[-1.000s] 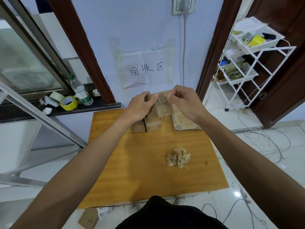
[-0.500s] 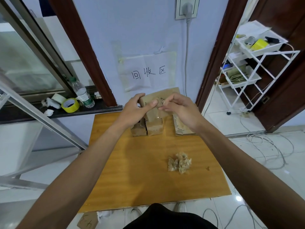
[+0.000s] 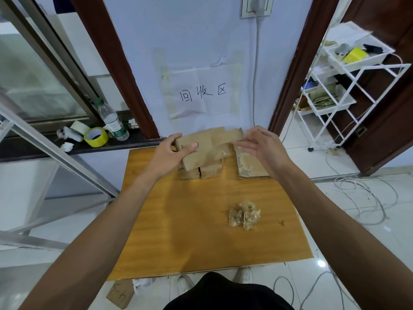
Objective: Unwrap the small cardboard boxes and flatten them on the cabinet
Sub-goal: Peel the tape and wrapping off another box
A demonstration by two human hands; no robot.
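Over the cabinet (image 3: pixel 178 220), box (image 3: pixel 212 144) now flat, in grip of left hand (image 3: pixel 172 151); right hand (image 3: pixel 261 146) loose.

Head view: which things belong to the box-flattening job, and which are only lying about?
Job: left hand gripping the opened box; right hand beside it; two small boxes on the cabinet; flattened cardboard; crumpled wrapping.
Lying about: water bottle; yellow tape roll; white rack; floor cables.
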